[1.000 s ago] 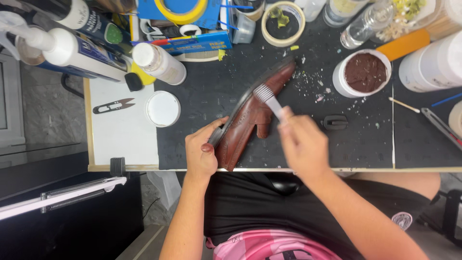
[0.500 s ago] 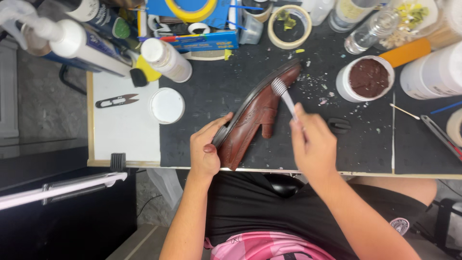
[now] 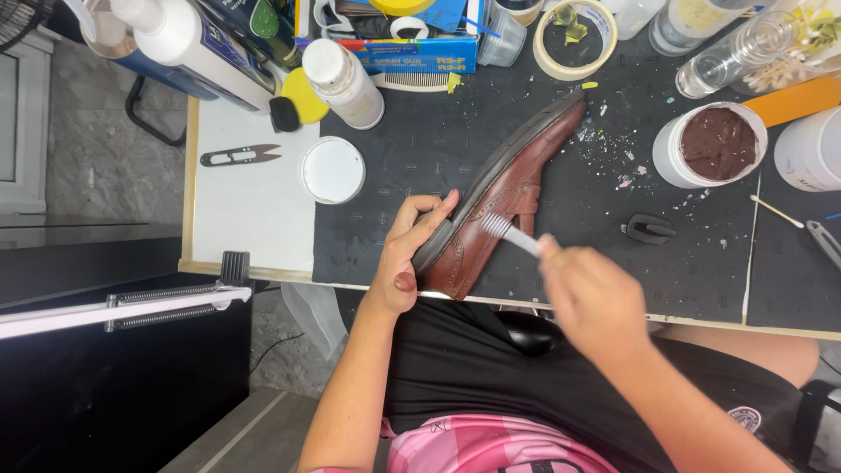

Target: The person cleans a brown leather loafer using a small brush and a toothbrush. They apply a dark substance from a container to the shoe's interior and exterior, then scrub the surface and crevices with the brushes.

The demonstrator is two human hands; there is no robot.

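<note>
Fingers of the left hand (image 3: 405, 254) curl around the heel end of a brown leather brogue shoe (image 3: 495, 201), lying on its side on the black mat (image 3: 394, 158). Right hand (image 3: 594, 302) pinches a white toothbrush (image 3: 508, 235), bristles touching the shoe's upper. An open tub of brown paste (image 3: 711, 144) stands well apart.

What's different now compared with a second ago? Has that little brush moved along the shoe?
Yes. The right hand has drawn the small grey brush back along the brown shoe, from near the toe to the part near the heel, closer to the person. Nothing was picked up or let go. The left hand still grips the shoe's heel end on the black mat, and the open tub of brown paste stays untouched.
</note>
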